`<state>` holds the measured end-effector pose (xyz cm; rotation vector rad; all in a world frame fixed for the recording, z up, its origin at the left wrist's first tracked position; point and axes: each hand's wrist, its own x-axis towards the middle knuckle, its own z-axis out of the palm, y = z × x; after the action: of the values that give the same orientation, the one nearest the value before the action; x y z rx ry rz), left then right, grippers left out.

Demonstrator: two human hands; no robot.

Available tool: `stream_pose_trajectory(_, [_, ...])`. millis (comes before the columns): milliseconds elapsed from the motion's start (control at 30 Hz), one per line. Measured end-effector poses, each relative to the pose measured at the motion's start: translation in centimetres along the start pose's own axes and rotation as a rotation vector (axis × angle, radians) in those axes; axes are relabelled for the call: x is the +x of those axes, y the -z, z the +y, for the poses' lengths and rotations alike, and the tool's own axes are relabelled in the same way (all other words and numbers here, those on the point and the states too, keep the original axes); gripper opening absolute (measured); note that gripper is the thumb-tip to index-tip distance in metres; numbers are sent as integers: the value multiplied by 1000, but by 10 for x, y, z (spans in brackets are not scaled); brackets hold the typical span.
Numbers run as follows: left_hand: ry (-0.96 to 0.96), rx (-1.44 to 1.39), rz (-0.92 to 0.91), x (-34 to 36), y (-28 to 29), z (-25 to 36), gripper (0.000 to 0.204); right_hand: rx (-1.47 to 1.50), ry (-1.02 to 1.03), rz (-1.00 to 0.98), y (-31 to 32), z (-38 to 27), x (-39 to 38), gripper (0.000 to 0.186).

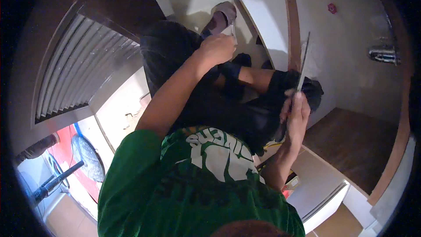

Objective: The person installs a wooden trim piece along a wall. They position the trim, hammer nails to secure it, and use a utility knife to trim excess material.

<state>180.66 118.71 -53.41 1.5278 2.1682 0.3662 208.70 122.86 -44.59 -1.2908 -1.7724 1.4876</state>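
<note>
My left hand is closed above my bent legs. A thin pale thing sticks up beside its fingers; its kind is hard to see. In my right hand, over my right knee, is a long thin metal strip, like a blade or a ruler. The fingers wrap round its lower end, and the strip points up and away from me. Just behind it stands a narrow brown wooden strip against the white panel.
A louvred door is at the left. On the right are a dark brown board, a chrome fitting and a red knob on the wall. Red and blue items lie at lower left. My foot rests ahead.
</note>
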Motion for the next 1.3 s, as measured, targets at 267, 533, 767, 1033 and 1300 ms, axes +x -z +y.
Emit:
stream_pose_trajectory(267, [100,-171,76,81,-54,10,25,-72,-64,-207,-32,1,105,33])
stream_pose_trajectory(533, [468,-1515,460,138,-95,-36,22,-536,-174,-398,-128,123,229,31])
stream_pose_trajectory(767, [270,-669,548,125,-103,-22,23,-455,46,-485,-169,174,237,32])
stream_pose_trajectory(1033, [315,-823,655,109,-51,10,17,-325,100,-235,-151,140,204,31])
stream_pose_trajectory(1300, [124,-741,1152,134,86,15,23,-246,457,0,-136,15,232,41])
